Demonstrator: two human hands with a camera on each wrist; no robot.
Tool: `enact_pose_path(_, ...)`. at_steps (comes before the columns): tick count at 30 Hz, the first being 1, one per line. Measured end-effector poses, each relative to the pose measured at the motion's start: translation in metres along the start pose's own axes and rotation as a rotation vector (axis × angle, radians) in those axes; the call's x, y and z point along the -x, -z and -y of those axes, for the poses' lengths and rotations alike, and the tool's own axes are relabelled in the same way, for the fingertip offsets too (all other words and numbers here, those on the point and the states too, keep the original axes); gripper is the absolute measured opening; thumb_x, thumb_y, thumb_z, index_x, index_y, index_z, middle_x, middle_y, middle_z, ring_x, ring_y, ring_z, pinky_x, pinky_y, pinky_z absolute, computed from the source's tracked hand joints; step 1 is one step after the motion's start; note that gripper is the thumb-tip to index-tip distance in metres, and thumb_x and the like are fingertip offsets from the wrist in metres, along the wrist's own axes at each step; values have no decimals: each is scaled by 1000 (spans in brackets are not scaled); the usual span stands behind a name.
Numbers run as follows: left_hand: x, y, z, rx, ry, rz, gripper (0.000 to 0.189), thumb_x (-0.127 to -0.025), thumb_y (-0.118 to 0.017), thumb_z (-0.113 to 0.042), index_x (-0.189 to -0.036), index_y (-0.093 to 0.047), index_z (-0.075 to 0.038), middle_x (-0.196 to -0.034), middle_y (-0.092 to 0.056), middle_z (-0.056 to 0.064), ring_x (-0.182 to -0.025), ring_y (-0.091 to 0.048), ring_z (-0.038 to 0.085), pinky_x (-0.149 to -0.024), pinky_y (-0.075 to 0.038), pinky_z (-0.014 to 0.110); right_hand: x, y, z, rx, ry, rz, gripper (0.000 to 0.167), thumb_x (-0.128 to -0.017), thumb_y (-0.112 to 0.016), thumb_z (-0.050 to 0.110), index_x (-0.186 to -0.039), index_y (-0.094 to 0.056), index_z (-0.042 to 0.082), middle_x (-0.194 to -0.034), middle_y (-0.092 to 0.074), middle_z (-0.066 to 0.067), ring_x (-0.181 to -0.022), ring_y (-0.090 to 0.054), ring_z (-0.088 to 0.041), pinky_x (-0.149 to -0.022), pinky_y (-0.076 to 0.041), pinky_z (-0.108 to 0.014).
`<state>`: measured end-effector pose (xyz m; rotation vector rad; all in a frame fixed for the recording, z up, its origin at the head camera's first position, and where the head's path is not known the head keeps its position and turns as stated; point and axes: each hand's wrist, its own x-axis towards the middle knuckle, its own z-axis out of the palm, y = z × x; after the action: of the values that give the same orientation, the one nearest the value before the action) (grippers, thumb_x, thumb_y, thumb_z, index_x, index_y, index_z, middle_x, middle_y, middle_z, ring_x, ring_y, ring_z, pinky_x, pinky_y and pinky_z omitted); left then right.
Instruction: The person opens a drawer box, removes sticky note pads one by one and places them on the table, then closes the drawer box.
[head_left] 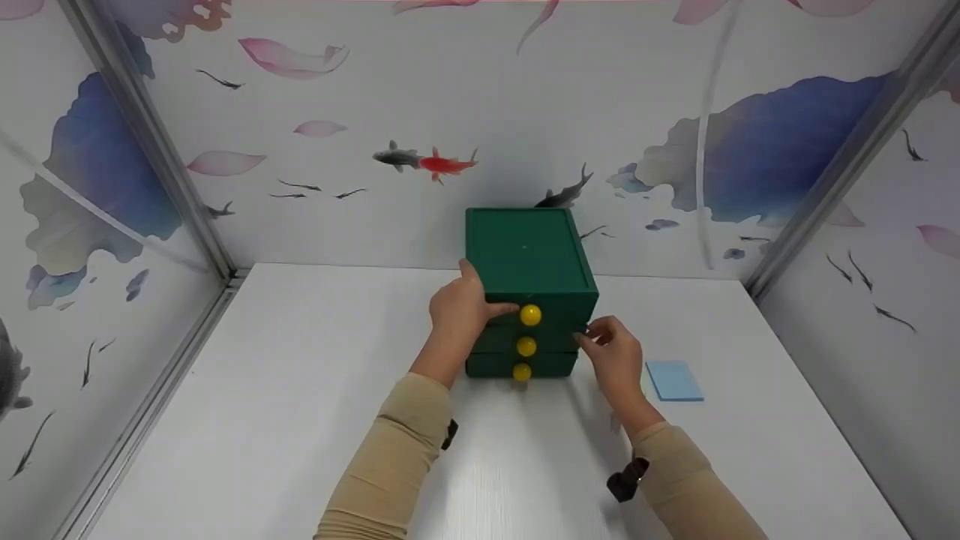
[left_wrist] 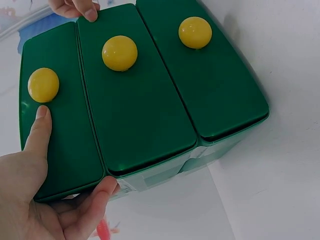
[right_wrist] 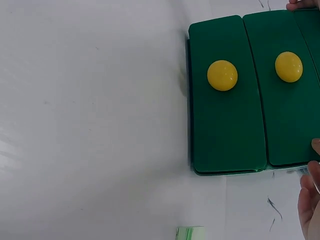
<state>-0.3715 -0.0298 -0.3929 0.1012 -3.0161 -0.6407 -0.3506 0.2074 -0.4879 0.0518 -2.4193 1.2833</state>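
Note:
A dark green cabinet [head_left: 525,251] with three stacked drawers stands against the back of the table. Each drawer front carries a round yellow knob, and all three drawers sit flush. My left hand [head_left: 461,304] grips the cabinet's upper left corner. Its thumb lies on the top drawer front [left_wrist: 65,130], the tip right beside the knob [left_wrist: 43,85], while the other fingers bend round the side. On the opposite side, my right hand [head_left: 615,356] pinches the right edge at the middle drawer [right_wrist: 285,120], thumb on the front and fingers at the side.
A light blue pad of paper notes [head_left: 675,381] lies on the white table [head_left: 315,420], right of my right hand. A pale green paper edge [right_wrist: 190,233] shows near it. Printed wall panels [head_left: 480,97] enclose the back and both sides.

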Motion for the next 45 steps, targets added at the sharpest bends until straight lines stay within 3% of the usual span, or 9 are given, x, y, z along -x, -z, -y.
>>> enact_pose_path(6,0,-1,0,-20,-12,-9,119,-70,-69,-71,-153,-23,1,-63,-55,2,-57,-53,15,-56,-48,30,-1,1,1,12,-14,17,13,-90,-72,14,-92,-60,9,-84,-59,-5,-78,-52,-21,-67,-45,-32)
enact_pose_path(17,0,-1,1,-25,-15,-9,119,-71,-68,-71,-153,-23,1,-64,-56,2,-58,-53,16,-57,-49,30,5,-8,0,68,0,23,12,-91,-71,14,-82,-62,11,-77,-59,-2,-74,-51,-21,-64,-44,-34)
enact_pose_path(24,0,-2,1,-25,-4,-10,119,-70,-70,-70,-153,-23,1,-66,-57,3,-62,-57,16,-62,-52,32,16,-21,-1,107,-92,167,9,-91,-71,16,-86,-64,11,-84,-61,-2,-78,-52,-23,-68,-47,-34)
enact_pose_path(33,-1,-2,0,-47,7,-7,121,-69,-69,-73,-153,-22,0,-63,-56,2,-59,-56,15,-58,-50,31,24,-39,-3,187,-184,356,10,-88,-72,20,-89,-66,11,-81,-62,-2,-74,-54,-21,-69,-50,-34)
enact_pose_path(41,0,-2,0,-59,13,-8,121,-69,-68,-74,-154,-22,-1,-61,-55,1,-52,-50,14,-50,-45,29,33,-54,1,294,-120,429,11,-86,-73,22,-88,-67,13,-80,-63,2,-73,-55,-18,-74,-52,-35)
enact_pose_path(45,0,-1,-1,-52,15,-7,121,-69,-68,-74,-154,-22,-1,-62,-55,2,-54,-52,14,-52,-47,29,35,-61,6,351,-95,450,15,-86,-74,24,-86,-65,12,-74,-60,2,-69,-54,-18,-69,-50,-35)
